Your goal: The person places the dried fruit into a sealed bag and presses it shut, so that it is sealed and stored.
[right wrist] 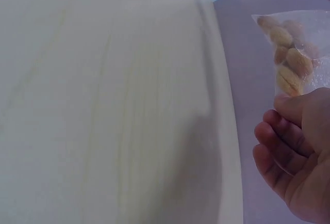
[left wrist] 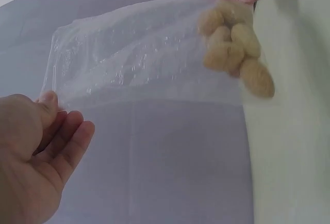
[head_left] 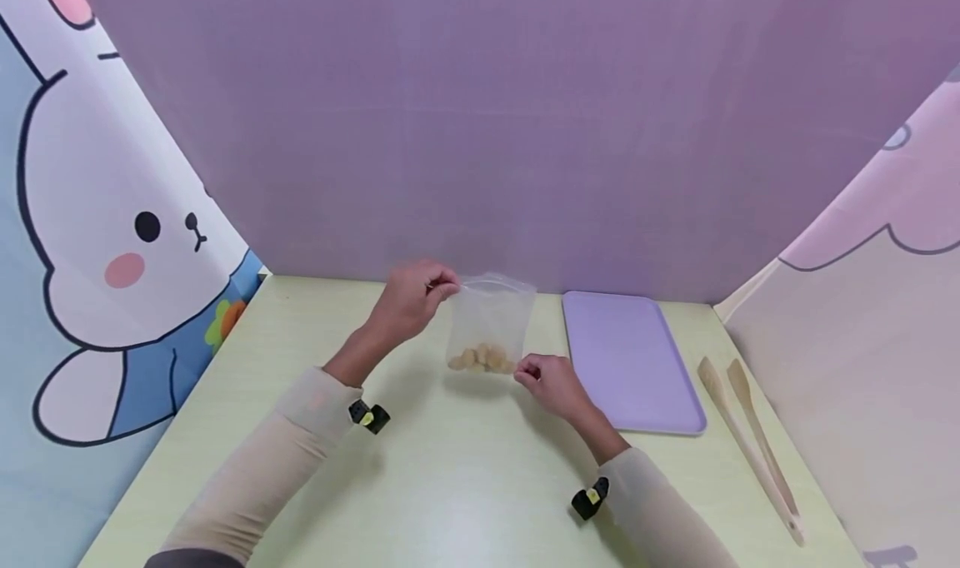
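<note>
A clear zip bag hangs upright above the table, with several tan, oval, nut-like pieces gathered along its bottom. My left hand pinches the bag's upper left corner between thumb and fingers, beside the zip strip. At the lower right corner, my right hand pinches the plastic with thumb and forefinger. In the left wrist view the bag stretches between both hands, and its pieces lie near the right hand. The right wrist view shows the pieces just above the right thumb.
A purple tray lies flat on the pale table, right of the bag. Wooden tongs or a pair of joined wooden utensils rest near the table's right edge. A purple panel stands behind, with printed cloth on both sides.
</note>
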Demonstrator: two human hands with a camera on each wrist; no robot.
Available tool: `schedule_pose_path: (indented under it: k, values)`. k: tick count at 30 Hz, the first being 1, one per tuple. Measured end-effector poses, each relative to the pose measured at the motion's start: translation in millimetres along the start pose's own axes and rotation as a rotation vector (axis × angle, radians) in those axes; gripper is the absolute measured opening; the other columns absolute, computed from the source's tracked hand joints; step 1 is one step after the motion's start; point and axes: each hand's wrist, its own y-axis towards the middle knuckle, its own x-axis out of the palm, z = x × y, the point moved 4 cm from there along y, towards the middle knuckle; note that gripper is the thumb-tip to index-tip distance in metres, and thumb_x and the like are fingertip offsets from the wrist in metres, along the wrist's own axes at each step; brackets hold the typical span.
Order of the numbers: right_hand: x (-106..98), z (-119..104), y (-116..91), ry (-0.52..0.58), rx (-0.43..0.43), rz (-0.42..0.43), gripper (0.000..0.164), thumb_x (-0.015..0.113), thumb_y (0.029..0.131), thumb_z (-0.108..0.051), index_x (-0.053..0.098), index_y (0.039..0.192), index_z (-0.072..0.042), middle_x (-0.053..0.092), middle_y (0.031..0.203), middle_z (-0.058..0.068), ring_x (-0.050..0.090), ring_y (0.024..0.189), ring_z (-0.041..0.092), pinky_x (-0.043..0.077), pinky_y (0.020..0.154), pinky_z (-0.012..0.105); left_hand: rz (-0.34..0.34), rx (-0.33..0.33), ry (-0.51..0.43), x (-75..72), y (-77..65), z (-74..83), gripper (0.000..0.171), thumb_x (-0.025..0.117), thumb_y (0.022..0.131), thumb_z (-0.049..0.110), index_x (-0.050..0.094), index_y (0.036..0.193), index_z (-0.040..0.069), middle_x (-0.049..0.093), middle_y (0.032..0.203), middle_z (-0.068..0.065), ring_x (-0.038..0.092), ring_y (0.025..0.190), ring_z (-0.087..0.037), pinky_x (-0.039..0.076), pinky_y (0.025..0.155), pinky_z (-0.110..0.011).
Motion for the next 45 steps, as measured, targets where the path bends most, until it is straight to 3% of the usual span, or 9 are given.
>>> schedule_pose_path:
  k: [7, 13, 25, 31, 39, 45]
  values:
    - [-3.8, 0.1, 3.8, 0.077, 0.054, 0.003, 0.004, 0.075, 0.091, -0.012, 0.074, 0.089, -0.01, 0.074, 0.081, 0.0, 0.063, 0.073, 0.008, 0.051, 0.068, 0.022, -0.004, 0.003, -0.025, 7.2, 0.6, 8.4, 0.009, 0.069, 0.096, 0.015, 0.074, 0.096, 0.007, 0.067, 0.087, -0.007, 0.065, 0.082, -0.019, 0.058, 0.074, -0.036]
    - [-25.1, -13.9, 14.0, 0.163, 0.058, 0.063, 0.012, 0.073, 0.094, -0.015, 0.075, 0.103, -0.007, 0.076, 0.091, 0.005, 0.069, 0.08, 0.016, 0.055, 0.072, 0.026, -0.016, -0.012, -0.003, 9.2, -0.1, 9.1, 0.008, 0.07, 0.095, 0.015, 0.074, 0.095, 0.008, 0.068, 0.089, -0.006, 0.064, 0.082, -0.018, 0.059, 0.075, -0.035]
    - [-65.0, -47.2, 33.3, 0.367, -0.029, 0.337, 0.01, 0.072, 0.094, -0.007, 0.075, 0.099, 0.001, 0.074, 0.083, 0.016, 0.061, 0.07, -0.001, 0.049, 0.062, 0.015, -0.038, -0.059, -0.017, 6.4, -9.0, 3.0, 0.008, 0.069, 0.097, 0.015, 0.073, 0.098, 0.009, 0.066, 0.087, -0.004, 0.064, 0.082, -0.017, 0.059, 0.075, -0.034]
    - [-72.1, -52.0, 31.2, 0.372, -0.036, 0.451, 0.008, 0.076, 0.089, -0.005, 0.077, 0.093, 0.002, 0.073, 0.077, 0.018, 0.059, 0.066, -0.006, 0.048, 0.06, 0.012, -0.019, -0.081, -0.04, 5.1, -14.7, -4.2, 0.008, 0.067, 0.098, 0.014, 0.073, 0.1, 0.008, 0.066, 0.084, -0.004, 0.061, 0.078, -0.016, 0.055, 0.071, -0.032]
    - [-78.2, -52.8, 31.1, 0.33, -0.055, 0.484, 0.008, 0.076, 0.09, -0.007, 0.077, 0.089, 0.001, 0.072, 0.073, 0.016, 0.057, 0.065, -0.006, 0.046, 0.061, 0.011, -0.036, -0.139, -0.111, 9.0, -20.3, -13.7, 0.02, 0.068, 0.097, 0.012, 0.068, 0.115, 0.004, 0.071, 0.087, -0.007, 0.066, 0.076, -0.017, 0.052, 0.064, -0.027]
    - [-81.1, -55.4, 29.8, 0.323, -0.067, 0.488, 0.007, 0.076, 0.09, -0.006, 0.077, 0.089, 0.001, 0.073, 0.075, 0.016, 0.057, 0.067, -0.003, 0.047, 0.063, 0.01, -0.086, -0.19, -0.149, 16.1, -23.7, -18.8, 0.018, 0.065, 0.1, 0.015, 0.069, 0.115, 0.007, 0.071, 0.091, -0.006, 0.067, 0.081, -0.016, 0.053, 0.067, -0.027]
